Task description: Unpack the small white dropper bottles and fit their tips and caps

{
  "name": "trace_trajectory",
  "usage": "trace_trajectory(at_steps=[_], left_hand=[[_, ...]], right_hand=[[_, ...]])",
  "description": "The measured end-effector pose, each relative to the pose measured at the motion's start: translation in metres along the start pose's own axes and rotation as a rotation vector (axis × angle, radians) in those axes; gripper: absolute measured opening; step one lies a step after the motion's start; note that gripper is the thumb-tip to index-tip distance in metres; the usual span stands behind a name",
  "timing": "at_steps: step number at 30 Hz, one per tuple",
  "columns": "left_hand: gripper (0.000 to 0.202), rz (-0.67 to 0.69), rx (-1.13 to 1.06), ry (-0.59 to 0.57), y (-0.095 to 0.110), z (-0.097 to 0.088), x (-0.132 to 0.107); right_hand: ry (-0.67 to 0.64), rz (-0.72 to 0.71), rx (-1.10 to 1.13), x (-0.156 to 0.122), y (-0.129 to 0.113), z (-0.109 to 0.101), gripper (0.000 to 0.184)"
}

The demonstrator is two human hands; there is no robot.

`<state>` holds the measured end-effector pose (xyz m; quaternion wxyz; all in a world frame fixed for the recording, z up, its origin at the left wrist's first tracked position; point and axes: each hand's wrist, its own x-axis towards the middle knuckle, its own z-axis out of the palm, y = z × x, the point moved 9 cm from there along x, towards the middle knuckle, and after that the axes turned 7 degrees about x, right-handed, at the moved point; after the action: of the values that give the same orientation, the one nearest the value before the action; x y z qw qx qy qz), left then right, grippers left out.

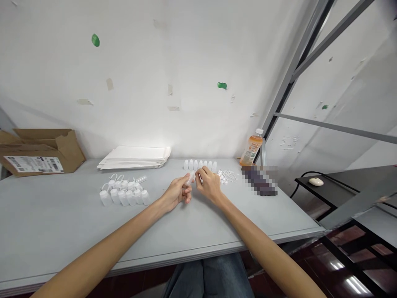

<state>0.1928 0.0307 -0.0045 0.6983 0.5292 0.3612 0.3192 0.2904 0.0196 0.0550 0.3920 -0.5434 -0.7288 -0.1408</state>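
My left hand (179, 191) is closed round a small translucent plastic bottle (190, 179), which is tilted. Close beside the bottle's upper end, my right hand (207, 182) is in a pinch; whatever is between its fingertips is too small to make out. Behind my hands stands a row of several small white bottles (196, 164) without visible caps. Right of my right hand lies a scatter of small white caps with straps (228, 177). To the left, several white bottles (123, 198) with caps and looped straps stand grouped on the grey table (173, 236).
An opened cardboard box (40, 151) sits at the far left, with a stack of white envelopes (135, 157) nearer the middle. At the back right stands an orange drink bottle (252, 148) beside a pixelated dark object (259, 181). A white mouse (316, 181) rests on a black shelf (328, 191).
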Motion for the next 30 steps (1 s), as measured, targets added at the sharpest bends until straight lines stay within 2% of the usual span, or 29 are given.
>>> trace_trajectory(at_steps=[17,19,21,23,26,30], left_hand=[[0.034,-0.025,-0.070,-0.011,0.005,0.010,-0.004],[0.037,0.002,-0.050,-0.024,0.007,0.012,-0.007],[0.041,0.050,-0.027,-0.040,0.012,0.014,-0.010],[0.044,0.098,-0.008,-0.038,0.016,0.013,-0.011],[0.045,0.126,0.035,0.007,0.015,0.004,-0.008],[0.042,0.128,0.137,0.021,0.009,0.001,-0.006]], right_hand=[[0.034,0.138,0.070,0.004,0.011,-0.006,0.021],[0.092,0.187,0.078,0.006,0.025,-0.016,0.020],[0.196,0.275,0.062,0.007,0.047,-0.034,0.022],[0.266,0.297,0.063,0.008,0.064,-0.052,0.023],[0.281,0.351,0.058,0.012,0.091,-0.070,0.024],[0.226,0.533,-0.028,0.007,0.134,-0.079,0.025]])
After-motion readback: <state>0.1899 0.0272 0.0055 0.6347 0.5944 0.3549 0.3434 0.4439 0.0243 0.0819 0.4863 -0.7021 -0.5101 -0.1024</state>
